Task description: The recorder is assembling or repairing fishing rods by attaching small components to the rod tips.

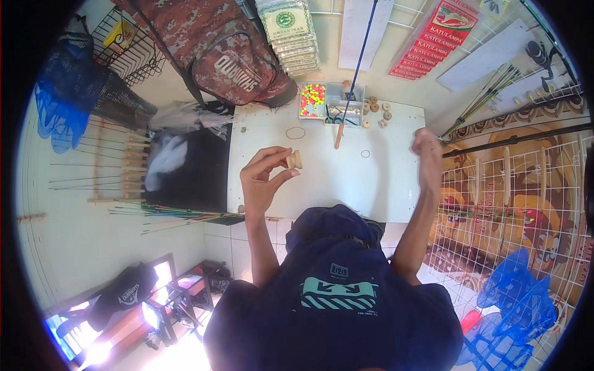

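A small pale wooden spool (294,160) with a narrowed waist is pinched between the thumb and fingers of my left hand (263,176), above the left part of the white table (322,191). My right hand (428,148) is raised at the table's right edge, away from the spool. Motion blur smears its fingers, so I cannot make out whether they grip anything. Beyond the hands, a thin blue rod (362,59) with a wooden handle (339,136) leans across a compartment tray (353,113).
Bright beads (312,100) fill the tray's left compartment. Several wooden rings and pieces (375,108) lie right of it. Two thin loops (296,133) mark the tabletop. A camouflage bag (229,68) stands back left; a wire grid (513,204) lines the right wall.
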A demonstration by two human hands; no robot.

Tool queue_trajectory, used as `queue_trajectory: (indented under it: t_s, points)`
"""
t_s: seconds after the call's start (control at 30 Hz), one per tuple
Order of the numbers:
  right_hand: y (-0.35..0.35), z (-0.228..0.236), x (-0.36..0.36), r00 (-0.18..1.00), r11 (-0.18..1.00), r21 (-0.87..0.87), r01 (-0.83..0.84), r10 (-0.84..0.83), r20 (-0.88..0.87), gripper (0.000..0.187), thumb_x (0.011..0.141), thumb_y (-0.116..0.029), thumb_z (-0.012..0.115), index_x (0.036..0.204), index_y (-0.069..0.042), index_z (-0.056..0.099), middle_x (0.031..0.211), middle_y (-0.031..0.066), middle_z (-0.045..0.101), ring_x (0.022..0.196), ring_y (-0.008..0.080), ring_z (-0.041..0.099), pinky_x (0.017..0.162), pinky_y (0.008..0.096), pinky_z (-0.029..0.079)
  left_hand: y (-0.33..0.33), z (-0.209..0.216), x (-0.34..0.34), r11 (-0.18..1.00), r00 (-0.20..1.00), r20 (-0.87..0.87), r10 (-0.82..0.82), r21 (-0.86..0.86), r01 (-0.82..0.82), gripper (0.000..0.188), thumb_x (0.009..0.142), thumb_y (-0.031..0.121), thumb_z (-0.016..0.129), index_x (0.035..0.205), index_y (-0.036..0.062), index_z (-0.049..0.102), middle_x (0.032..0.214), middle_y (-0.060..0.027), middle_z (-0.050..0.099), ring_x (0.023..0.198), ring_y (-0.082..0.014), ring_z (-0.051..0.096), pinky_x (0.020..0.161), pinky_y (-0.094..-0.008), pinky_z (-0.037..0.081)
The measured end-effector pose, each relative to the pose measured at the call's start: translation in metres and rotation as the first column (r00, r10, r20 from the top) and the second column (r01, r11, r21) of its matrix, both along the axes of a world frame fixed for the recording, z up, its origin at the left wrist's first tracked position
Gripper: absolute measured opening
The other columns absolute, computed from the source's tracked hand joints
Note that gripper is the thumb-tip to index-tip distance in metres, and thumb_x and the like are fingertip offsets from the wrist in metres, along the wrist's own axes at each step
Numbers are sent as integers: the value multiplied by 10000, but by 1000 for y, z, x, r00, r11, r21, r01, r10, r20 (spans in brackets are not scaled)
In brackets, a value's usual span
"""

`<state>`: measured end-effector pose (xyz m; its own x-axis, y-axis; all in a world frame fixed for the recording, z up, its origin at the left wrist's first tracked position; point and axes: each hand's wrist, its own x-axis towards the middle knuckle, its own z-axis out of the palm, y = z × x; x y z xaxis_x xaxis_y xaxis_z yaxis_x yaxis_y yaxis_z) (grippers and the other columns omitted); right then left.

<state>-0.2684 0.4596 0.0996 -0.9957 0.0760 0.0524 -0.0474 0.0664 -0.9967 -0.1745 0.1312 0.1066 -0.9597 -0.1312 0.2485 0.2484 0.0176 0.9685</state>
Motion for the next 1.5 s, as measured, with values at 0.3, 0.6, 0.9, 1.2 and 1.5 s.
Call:
queue_trajectory:
  t_s: [0.3,0.6,0.9,1.2,1.5]
  points:
    - [50,-22,-18,851,167,918,360,-462,-250,265,938,-223,535,1152,-103,635,1200,179,595,1142,358,525,986,463,372,7,2,-2,999,999,7,42,9,-42,453,693,-110,776,1126,-20,677,1131,-122,609,869,-161,633,793,-271,533]
    - [-113,22,38,776,777,-42,-628,620,-117,404,1025,-272,408,1311,0,493,1261,142,566,1221,218,485,1033,356,356,28,10,-9,995,993,-57,-102,4,102,434,676,-98,786,1093,-27,691,1113,-122,614,949,-172,607,812,-285,516]
    - [-49,7,19,898,898,-31,-438,439,19,251,995,-170,481,815,-13,557,777,-1,527,765,75,452,737,238,370,18,7,-4,1000,999,-36,-20,13,20,436,669,-116,780,1087,-27,691,1111,-118,611,943,-175,608,812,-284,523]
    - [20,-19,-8,926,858,359,366,-297,-232,324,991,-256,510,828,6,608,647,26,504,604,104,412,570,280,353,19,7,-7,999,997,-81,-10,31,12,408,691,-116,776,1076,-23,676,1124,-114,596,934,-166,601,811,-279,525]
    - [48,-36,-2,856,311,855,415,-452,-251,292,961,-265,483,931,-58,687,780,156,690,741,382,646,741,491,473,23,11,-6,998,997,-80,1,67,5,390,697,-110,778,1058,-29,652,1095,-105,604,960,-148,597,809,-279,517]
